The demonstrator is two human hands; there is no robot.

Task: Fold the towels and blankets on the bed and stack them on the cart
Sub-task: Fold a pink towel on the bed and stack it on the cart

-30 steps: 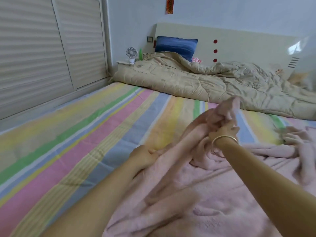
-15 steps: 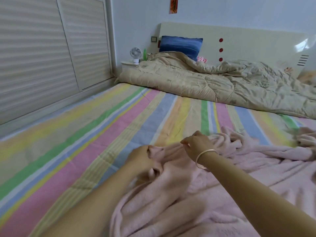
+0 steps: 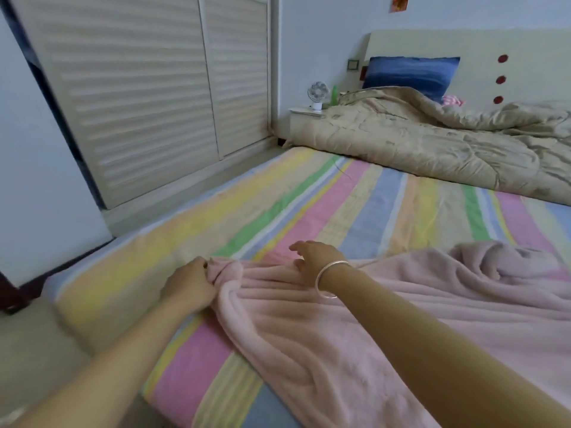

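Gripping a bunched corner of the pink blanket (image 3: 309,329), the left hand (image 3: 188,284) curls its fingers tight round the cloth near the left edge of the striped sheet (image 3: 309,205). The right hand (image 3: 313,257), a bangle (image 3: 327,279) on its wrist, rests palm down on the blanket just beside it, fingers loosely spread, holding nothing. The blanket spreads rumpled rightward from the hands over the sheet. A tan quilt (image 3: 432,149) lies heaped across the far end, by a blue pillow (image 3: 411,72); a small fan (image 3: 317,93) stands left of them.
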